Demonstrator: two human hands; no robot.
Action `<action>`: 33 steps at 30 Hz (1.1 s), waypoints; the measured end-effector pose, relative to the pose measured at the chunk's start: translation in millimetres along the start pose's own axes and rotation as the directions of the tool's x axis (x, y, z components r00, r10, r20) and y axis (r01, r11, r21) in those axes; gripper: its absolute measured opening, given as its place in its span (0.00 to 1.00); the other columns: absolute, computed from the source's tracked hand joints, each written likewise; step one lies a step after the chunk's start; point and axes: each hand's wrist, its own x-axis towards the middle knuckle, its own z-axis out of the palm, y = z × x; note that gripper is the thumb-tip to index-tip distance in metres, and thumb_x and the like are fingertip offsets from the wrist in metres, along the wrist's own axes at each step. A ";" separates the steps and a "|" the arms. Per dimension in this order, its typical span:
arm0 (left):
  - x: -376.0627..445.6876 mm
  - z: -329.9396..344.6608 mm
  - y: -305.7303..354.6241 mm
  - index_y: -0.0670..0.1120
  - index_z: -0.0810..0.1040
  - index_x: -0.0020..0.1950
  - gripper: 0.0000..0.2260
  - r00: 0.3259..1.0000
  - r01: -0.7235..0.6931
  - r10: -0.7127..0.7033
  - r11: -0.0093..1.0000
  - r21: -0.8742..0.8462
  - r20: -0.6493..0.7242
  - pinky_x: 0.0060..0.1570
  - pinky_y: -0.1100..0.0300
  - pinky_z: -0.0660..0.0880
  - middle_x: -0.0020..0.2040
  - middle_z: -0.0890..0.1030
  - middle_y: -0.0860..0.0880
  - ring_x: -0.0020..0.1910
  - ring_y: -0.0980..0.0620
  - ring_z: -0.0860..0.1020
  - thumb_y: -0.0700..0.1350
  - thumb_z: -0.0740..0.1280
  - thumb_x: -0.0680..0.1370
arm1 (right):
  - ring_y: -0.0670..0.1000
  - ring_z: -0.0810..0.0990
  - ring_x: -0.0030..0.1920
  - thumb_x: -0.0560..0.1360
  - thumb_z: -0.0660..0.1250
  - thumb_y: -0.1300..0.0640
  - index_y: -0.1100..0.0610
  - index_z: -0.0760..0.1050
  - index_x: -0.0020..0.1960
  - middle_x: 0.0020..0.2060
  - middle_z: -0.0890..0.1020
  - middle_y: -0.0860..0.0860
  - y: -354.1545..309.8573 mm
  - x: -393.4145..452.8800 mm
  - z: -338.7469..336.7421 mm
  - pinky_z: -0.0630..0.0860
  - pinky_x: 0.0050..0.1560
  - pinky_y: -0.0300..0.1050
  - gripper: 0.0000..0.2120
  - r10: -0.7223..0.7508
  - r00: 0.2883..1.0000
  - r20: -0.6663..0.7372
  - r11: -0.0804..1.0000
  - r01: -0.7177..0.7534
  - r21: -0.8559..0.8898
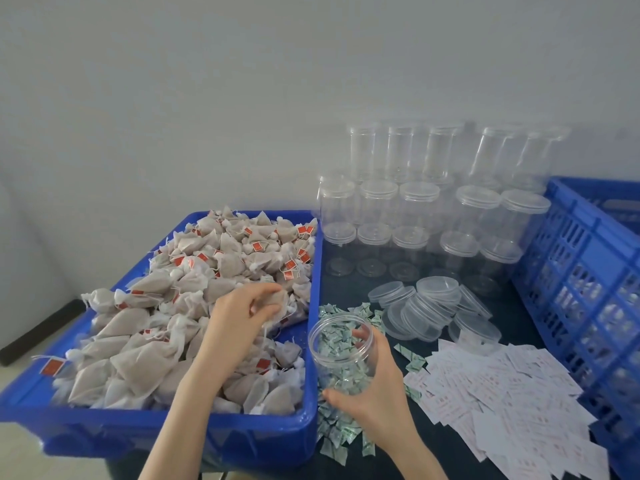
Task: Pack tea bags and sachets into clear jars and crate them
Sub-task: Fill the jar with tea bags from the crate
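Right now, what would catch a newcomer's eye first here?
The blue tray on the left, heaped with tea bags, where the left hand grips one. Beside it, the right hand holds an open clear jar above green sachets. Stacked empty jars stand behind.

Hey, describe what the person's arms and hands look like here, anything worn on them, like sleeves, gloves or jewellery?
Both forearms are bare as far as the bottom edge of the frame, with no sleeve in view. The left hand and the right hand wear no gloves. No rings, watch or bracelet show on the fingers or wrists, and the nails that show look short and unpainted.
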 end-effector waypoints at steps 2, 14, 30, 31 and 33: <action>3.4 -0.6 14.6 0.60 0.76 0.57 0.14 1.000 0.000 -0.003 0.995 -0.100 -0.026 0.39 0.72 0.72 0.45 0.76 0.67 0.42 0.68 0.75 0.45 0.71 0.75 | 0.38 0.70 0.69 0.57 0.84 0.54 0.45 0.57 0.77 0.69 0.72 0.39 1.1 0.4 0.8 0.69 0.70 0.38 0.56 -0.001 1.000 0.000 1.000 0.001 -0.002; 27.0 -3.4 98.1 0.61 0.78 0.50 0.16 0.963 -0.270 0.225 0.837 -0.476 -0.150 0.47 0.71 0.75 0.46 0.81 0.64 0.50 0.63 0.79 0.38 0.70 0.75 | 0.41 0.73 0.68 0.56 0.85 0.55 0.45 0.60 0.75 0.66 0.75 0.41 5.8 4.4 -0.6 0.73 0.69 0.44 0.53 -0.012 1.000 0.008 1.000 0.013 -0.006; 14.8 49.9 77.2 0.54 0.75 0.41 0.06 0.822 -0.278 0.247 0.960 -0.016 0.513 0.53 0.57 0.76 0.41 0.79 0.60 0.46 0.64 0.77 0.45 0.71 0.73 | 0.36 0.72 0.67 0.58 0.84 0.54 0.48 0.59 0.77 0.69 0.72 0.39 1.8 10.0 -7.4 0.71 0.66 0.35 0.54 -0.061 0.996 -0.066 0.998 0.061 0.008; 15.8 51.4 75.4 0.54 0.77 0.41 0.05 0.819 -0.279 0.249 0.960 -0.019 0.517 0.53 0.59 0.76 0.41 0.80 0.60 0.46 0.64 0.78 0.45 0.71 0.74 | 0.37 0.72 0.67 0.58 0.84 0.55 0.48 0.59 0.77 0.68 0.72 0.38 1.3 10.1 -7.7 0.72 0.67 0.37 0.54 -0.062 0.996 -0.064 0.998 0.063 0.009; 17.9 52.1 72.8 0.54 0.81 0.43 0.04 0.813 -0.289 0.270 0.956 -0.044 0.516 0.51 0.67 0.75 0.42 0.82 0.60 0.45 0.65 0.79 0.45 0.71 0.74 | 0.37 0.72 0.67 0.57 0.83 0.53 0.47 0.60 0.77 0.67 0.73 0.37 0.5 10.4 -7.7 0.72 0.68 0.40 0.54 -0.073 0.995 -0.061 0.997 0.074 0.018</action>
